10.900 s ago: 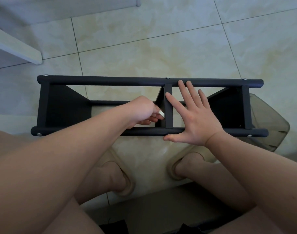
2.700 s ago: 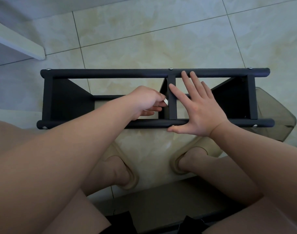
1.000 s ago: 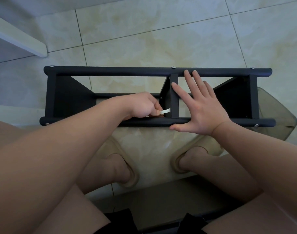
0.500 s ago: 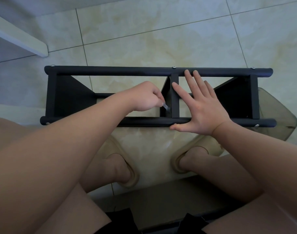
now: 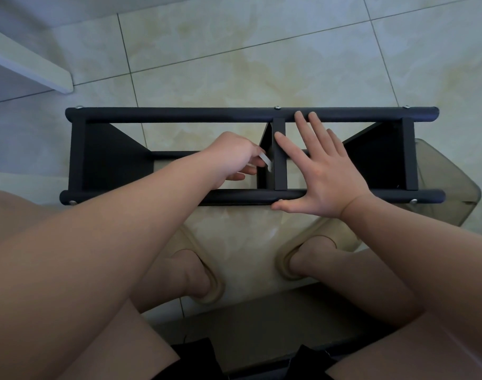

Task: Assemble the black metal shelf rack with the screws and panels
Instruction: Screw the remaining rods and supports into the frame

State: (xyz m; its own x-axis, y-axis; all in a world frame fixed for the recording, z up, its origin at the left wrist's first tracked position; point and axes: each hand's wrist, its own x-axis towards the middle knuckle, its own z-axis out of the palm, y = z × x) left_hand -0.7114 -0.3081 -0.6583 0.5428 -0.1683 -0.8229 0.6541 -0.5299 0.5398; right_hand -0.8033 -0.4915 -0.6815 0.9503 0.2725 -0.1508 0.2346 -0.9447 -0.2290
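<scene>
Looking down on the black shelf rack (image 5: 179, 115), apparently laid on its side on the tiled floor (image 5: 261, 50), just beyond the slippered feet (image 5: 207, 281), with long rails left to right. Pinching a small pale tool (image 5: 267, 161) in the left hand (image 5: 234, 157), with the tip at the left face of the middle panel (image 5: 280, 160); cannot tell whether seated in a screw head. Bracing with the right hand (image 5: 322, 176), spread flat just right of that panel, with fingertips on the far rail and thumb against the near rail (image 5: 234, 197). Probably tightening the middle joint.

Risks from here:
- Slipping the tool out of a half-seated head and rounding it, given so short a lever and so cramped a gap.
- Skidding the rack over smooth tile on easing the brace.
- Pulling the frame out of square by overtightening one joint first.
- Catching a knuckle between panel and rail.
</scene>
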